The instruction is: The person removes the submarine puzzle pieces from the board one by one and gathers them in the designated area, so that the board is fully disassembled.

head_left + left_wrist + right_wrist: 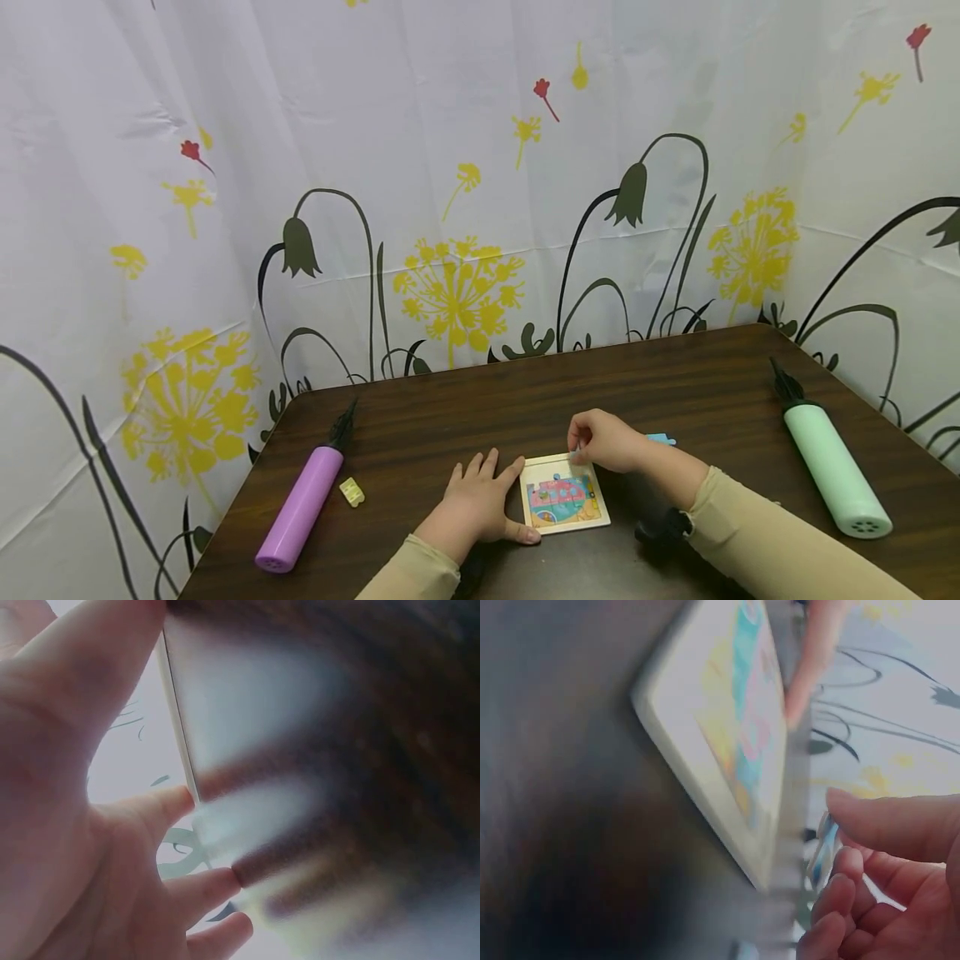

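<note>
A small square puzzle board with a pale wooden frame and a colourful pink, teal and yellow picture lies on the table. My left hand rests spread at its left side, thumb by the lower left corner and index fingertip near the upper left one. Over the board's upper right corner, my right hand pinches a small flat puzzle piece, blue and whitish, between thumb and fingers. In the right wrist view the piece is held apart from the board's frame.
Behind the right wrist lies a light blue piece. A small yellow block sits left of the left hand. A purple hand pump lies at the left, a mint green one at the right. A flowered curtain hangs behind the table.
</note>
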Action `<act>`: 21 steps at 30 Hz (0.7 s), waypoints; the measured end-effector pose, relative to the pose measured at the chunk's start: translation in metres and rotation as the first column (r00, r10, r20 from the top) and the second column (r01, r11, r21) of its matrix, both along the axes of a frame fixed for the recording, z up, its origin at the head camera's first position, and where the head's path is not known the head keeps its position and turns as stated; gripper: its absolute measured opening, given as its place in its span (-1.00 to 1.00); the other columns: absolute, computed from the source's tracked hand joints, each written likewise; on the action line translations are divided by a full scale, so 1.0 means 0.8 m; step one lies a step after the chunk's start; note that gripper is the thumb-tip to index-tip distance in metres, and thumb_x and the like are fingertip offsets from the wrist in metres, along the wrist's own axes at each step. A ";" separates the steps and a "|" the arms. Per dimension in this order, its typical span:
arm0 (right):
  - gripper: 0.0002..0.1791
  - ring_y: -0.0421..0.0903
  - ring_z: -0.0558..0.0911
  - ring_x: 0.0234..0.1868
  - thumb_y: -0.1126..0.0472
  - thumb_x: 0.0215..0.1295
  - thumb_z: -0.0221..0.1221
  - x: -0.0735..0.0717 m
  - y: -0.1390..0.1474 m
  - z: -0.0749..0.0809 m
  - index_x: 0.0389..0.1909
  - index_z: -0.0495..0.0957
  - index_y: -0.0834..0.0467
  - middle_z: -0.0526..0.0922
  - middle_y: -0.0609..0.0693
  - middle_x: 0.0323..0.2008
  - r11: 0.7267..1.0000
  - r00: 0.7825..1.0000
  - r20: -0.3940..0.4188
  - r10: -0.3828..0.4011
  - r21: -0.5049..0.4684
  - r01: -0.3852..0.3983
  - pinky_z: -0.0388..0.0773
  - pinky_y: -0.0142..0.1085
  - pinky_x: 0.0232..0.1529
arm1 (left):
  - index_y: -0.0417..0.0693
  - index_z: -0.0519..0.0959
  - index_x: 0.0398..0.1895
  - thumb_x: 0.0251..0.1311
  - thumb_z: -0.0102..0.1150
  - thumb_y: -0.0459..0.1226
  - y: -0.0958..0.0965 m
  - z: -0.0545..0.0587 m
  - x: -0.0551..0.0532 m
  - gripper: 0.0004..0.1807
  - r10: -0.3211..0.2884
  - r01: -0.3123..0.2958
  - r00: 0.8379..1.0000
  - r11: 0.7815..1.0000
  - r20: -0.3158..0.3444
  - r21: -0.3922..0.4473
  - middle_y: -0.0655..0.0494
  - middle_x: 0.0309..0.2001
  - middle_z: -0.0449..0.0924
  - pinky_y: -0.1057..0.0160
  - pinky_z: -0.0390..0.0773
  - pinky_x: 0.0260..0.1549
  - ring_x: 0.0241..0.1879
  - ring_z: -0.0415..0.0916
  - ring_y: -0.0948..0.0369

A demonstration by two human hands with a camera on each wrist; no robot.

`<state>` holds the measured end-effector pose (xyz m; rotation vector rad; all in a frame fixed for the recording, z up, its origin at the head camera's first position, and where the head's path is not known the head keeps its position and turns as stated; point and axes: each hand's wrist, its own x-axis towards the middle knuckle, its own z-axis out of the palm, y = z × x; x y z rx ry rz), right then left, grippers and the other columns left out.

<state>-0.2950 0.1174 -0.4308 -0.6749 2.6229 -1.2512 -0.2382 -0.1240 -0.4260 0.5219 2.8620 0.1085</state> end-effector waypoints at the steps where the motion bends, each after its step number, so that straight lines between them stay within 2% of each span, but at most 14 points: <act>1: -0.80 -0.14 0.39 -0.55 0.45 0.07 0.36 -0.001 0.005 0.003 -0.46 0.51 0.19 0.41 -0.04 -0.57 1.000 1.000 -0.001 -0.022 0.010 0.022 0.34 -0.29 -0.54 | 0.19 0.20 0.53 -0.23 0.33 0.43 0.000 0.000 0.000 0.19 -0.002 0.002 1.000 1.000 -0.001 0.002 -0.21 0.48 0.10 -0.30 0.05 0.31 0.43 0.06 -0.20; 5: -0.79 -0.13 0.41 -0.58 0.46 0.06 0.36 -0.006 0.034 0.015 -0.48 0.50 0.20 0.42 -0.03 -0.59 0.991 0.994 -0.012 -0.112 0.074 0.113 0.36 -0.28 -0.55 | 0.20 0.19 0.53 -0.23 0.33 0.43 0.001 0.001 0.001 0.19 -0.004 0.004 1.000 1.000 -0.005 0.004 -0.20 0.48 0.09 -0.29 0.05 0.31 0.43 0.06 -0.19; 8: -0.78 -0.10 0.41 -0.53 0.47 0.04 0.36 -0.011 0.061 0.022 -0.48 0.49 0.20 0.43 -0.02 -0.57 0.980 0.987 -0.023 -0.160 0.113 0.162 0.36 -0.26 -0.51 | 0.20 0.19 0.53 -0.23 0.33 0.42 0.001 0.001 0.001 0.19 -0.003 0.003 1.000 1.000 -0.006 0.002 -0.20 0.48 0.09 -0.29 0.04 0.31 0.43 0.05 -0.19; 15: -0.77 -0.06 0.42 -0.50 0.42 0.03 0.37 -0.018 0.125 0.025 -0.47 0.46 0.19 0.44 -0.02 -0.54 0.953 0.979 -0.064 -0.193 0.224 0.203 0.36 -0.22 -0.49 | 0.19 0.19 0.53 -0.23 0.34 0.42 0.001 0.001 0.001 0.19 -0.004 0.004 1.000 1.000 -0.006 0.001 -0.21 0.48 0.09 -0.30 0.05 0.31 0.43 0.06 -0.20; 21: -0.77 -0.06 0.42 -0.51 0.47 -0.06 0.29 -0.019 0.165 0.018 -0.54 0.44 0.15 0.44 -0.03 -0.55 0.899 0.975 -0.082 -0.207 0.377 0.223 0.35 -0.23 -0.48 | 0.18 0.20 0.53 -0.22 0.35 0.41 0.001 0.003 0.002 0.19 -0.004 0.005 1.000 1.000 -0.007 0.007 -0.21 0.48 0.10 -0.30 0.05 0.31 0.43 0.07 -0.20</act>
